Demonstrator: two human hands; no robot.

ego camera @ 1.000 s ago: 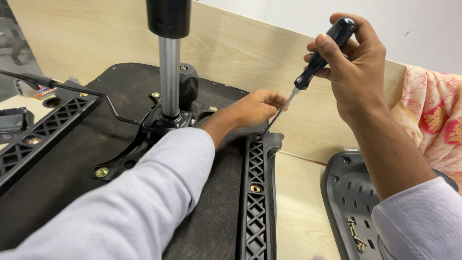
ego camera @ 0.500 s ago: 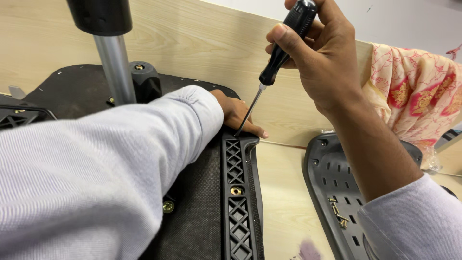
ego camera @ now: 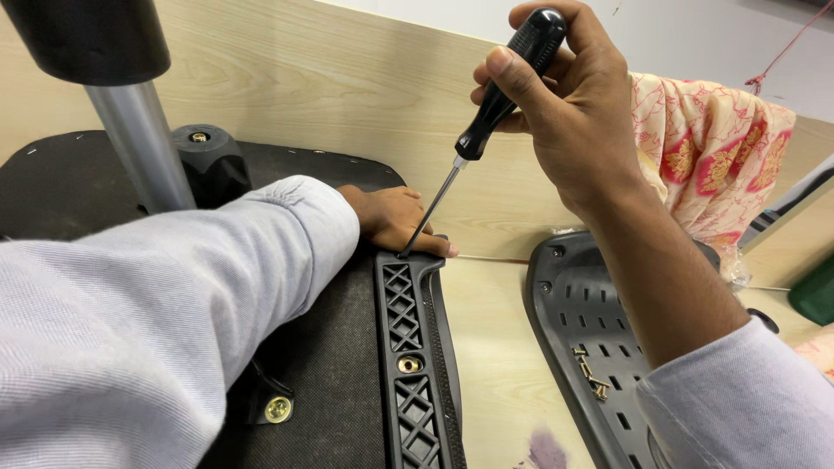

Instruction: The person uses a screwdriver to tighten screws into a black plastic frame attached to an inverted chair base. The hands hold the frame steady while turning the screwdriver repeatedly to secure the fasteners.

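At the top end of the black armrest bracket, my right hand has its grip tight on the screwdriver, tip on the end fixing at 12 o'clock. Left hand presses closed beside it. Middle screw looks seated; spare screws wait at 3 o'clock.

Your screwdriver has a black handle and a silver shaft. Your sleeves are pale grey. The seat underside is black fabric, and its bracket is black plastic in a criss-cross lattice with brass-coloured bolts. The post is silver under a black cap. The cloth is cream with a pink-red floral print. The board is light woodgrain.
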